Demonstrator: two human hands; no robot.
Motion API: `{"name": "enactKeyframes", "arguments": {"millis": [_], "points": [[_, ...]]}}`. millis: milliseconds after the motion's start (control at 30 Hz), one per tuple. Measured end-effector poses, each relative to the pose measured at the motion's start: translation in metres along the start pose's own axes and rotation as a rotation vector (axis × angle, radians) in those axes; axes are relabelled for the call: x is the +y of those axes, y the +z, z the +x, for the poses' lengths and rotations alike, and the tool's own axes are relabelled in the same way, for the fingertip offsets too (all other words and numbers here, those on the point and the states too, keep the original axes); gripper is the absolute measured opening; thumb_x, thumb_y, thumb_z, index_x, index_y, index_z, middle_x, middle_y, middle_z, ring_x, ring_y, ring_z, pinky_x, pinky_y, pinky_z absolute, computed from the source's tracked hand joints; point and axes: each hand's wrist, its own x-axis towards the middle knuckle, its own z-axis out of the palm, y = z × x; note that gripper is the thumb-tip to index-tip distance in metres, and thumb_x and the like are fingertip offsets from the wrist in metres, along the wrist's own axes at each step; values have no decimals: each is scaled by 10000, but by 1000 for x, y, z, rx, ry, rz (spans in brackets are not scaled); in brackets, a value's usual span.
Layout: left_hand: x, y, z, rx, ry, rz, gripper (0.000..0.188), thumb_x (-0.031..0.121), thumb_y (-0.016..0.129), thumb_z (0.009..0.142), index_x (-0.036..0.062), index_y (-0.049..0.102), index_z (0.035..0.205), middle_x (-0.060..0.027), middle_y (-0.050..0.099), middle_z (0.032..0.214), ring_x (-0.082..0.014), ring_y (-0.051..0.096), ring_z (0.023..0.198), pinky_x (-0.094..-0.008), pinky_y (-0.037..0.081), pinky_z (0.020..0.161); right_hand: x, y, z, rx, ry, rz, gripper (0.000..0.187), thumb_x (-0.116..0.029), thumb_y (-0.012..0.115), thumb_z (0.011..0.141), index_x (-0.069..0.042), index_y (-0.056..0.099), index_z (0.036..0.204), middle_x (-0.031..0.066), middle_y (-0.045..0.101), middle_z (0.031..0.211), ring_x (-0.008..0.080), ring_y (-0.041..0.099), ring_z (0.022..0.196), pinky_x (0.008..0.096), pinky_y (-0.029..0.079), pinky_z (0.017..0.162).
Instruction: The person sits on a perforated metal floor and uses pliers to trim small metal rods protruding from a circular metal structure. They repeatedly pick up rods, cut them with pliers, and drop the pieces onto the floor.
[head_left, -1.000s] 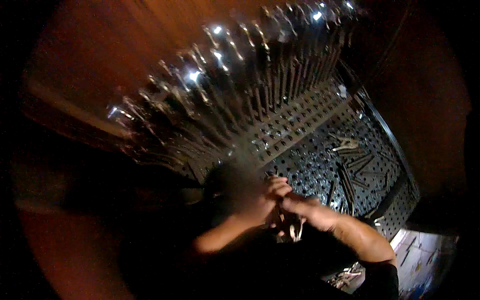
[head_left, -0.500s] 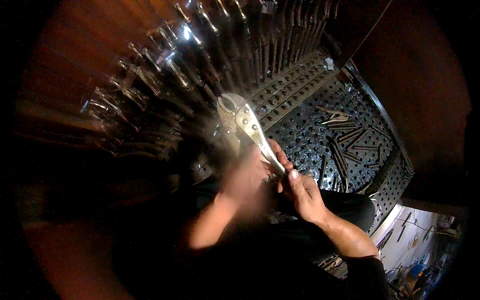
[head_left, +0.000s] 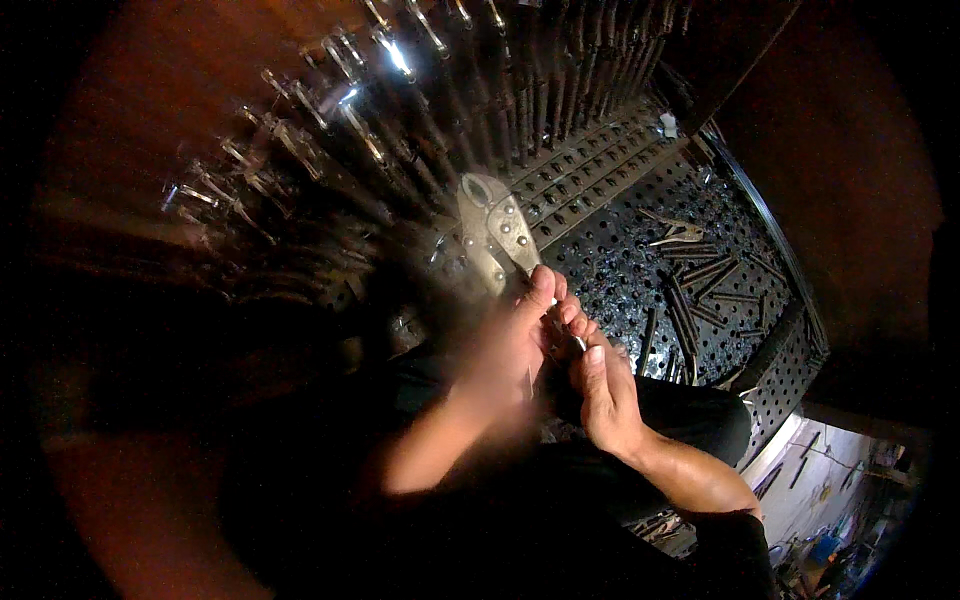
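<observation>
A pair of silver locking pliers (head_left: 487,225) is held in front of me, its curved jaws pointing up and away. My left hand (head_left: 520,335) wraps round the handles, thumb laid across them; part of this hand is blurred. At the lower end of the handles, the fingers of my right hand (head_left: 610,395) are closed round the tip, with the thumb on top. The jaw tips look closed or nearly so. Both handles are mostly covered by my fingers.
Beyond my hands stands a dark perforated metal bench (head_left: 715,215) with several loose metal rods (head_left: 685,310) and a loose plier part (head_left: 678,233). A slotted rail (head_left: 590,175) runs along it. Rows of upright metal pieces (head_left: 400,110) fan out at the far left.
My left hand has shifted up along the pliers, and its thumb now crosses the handles. The jaws have drawn together, and the pliers have moved slightly right.
</observation>
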Motion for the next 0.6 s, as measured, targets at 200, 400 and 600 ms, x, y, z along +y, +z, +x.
{"name": "enactKeyframes", "arguments": {"millis": [200,400,600], "points": [[0,-5,-2,-80,98,229,350,396,507,1066,92,476,896,-20,475,777,-164,500,773,-319,453,778,10,25,1,127,-133,38,648,-462,220,1102,51,457,1420,100,622,1165,133,551,967,294,412,815],[13,-9,2,-21,-38,231,397,375,545,1052,94,466,783,-13,466,696,-144,488,662,-313,453,659,4,32,4,118,-134,-141,616,-413,274,1095,85,391,1439,94,591,954,183,551,819,355,444,749],[9,-17,-2,-17,129,237,327,346,586,1024,70,546,853,-39,563,760,-152,568,744,-333,502,749,6,15,-2,9,8,-251,430,-266,426,1070,48,482,1357,102,604,766,210,610,707,379,476,655]]}}
